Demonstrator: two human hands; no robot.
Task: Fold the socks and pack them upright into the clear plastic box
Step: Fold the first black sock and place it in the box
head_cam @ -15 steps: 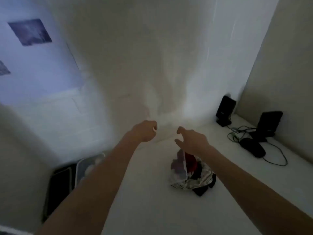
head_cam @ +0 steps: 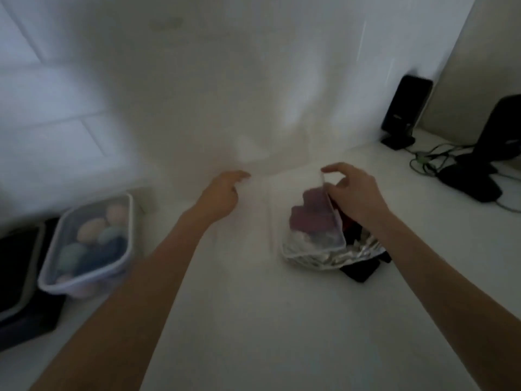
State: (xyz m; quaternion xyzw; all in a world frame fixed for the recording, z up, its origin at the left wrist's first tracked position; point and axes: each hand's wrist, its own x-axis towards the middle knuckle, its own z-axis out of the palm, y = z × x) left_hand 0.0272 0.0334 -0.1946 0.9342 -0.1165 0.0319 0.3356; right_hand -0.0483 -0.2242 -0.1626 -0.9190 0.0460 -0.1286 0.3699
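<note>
A heap of loose socks (head_cam: 358, 249), dark red, black and striped white, lies right of centre on the white table (head_cam: 253, 320). A clear plastic lid (head_cam: 318, 221) leans tilted against the heap, with purple socks showing through it. My right hand (head_cam: 355, 198) pinches the lid's top edge between thumb and fingers. My left hand (head_cam: 220, 196) hovers low over the table to the left, fingers loosely apart and holding nothing. A faint clear box outline (head_cam: 270, 215) seems to stand between the hands; blur hides its shape.
A lidded clear box (head_cam: 87, 244) of rolled pastel and blue socks sits at the table's left edge beside a black tray (head_cam: 17, 272). Two black speakers (head_cam: 406, 108), green cables (head_cam: 428, 162) and a black mouse (head_cam: 468, 184) occupy the far right corner. A white wall stands close behind.
The view has tilted down. Both hands have dropped from mid-air toward the table, and my right hand has taken hold of the lid's top edge.
</note>
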